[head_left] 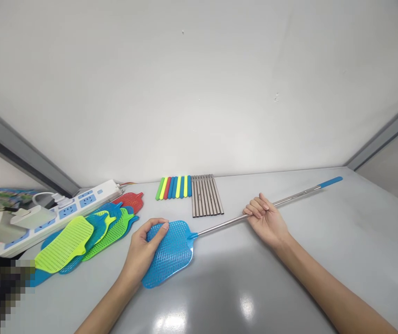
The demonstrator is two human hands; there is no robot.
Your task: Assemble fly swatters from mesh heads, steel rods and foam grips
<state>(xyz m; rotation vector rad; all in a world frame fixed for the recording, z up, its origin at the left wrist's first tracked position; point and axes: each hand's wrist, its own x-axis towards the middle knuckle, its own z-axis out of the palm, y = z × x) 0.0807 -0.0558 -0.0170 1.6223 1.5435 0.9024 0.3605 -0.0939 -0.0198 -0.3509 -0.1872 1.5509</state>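
A blue fly swatter (172,254) with a long metal rod and a blue grip end stretches across the middle of the table, its head at the left and its grip at the upper right. My left hand (149,243) pinches the left edge of the swatter's mesh head, thumb on top. Around the metal rod, about midway along, the fingers of my right hand (264,218) are curled, palm turned up. Behind the swatter lie a row of metal tubes (206,197) and a row of coloured handle grips (174,188) in green, yellow, red and blue.
Loose swatter heads (64,243) in yellow, blue, green and red overlap in a pile at the left. Beside them runs a white power strip (76,206) with plugged-in adapters (33,215). A pale wall (199,93) rises along the back of the grey table (271,297).
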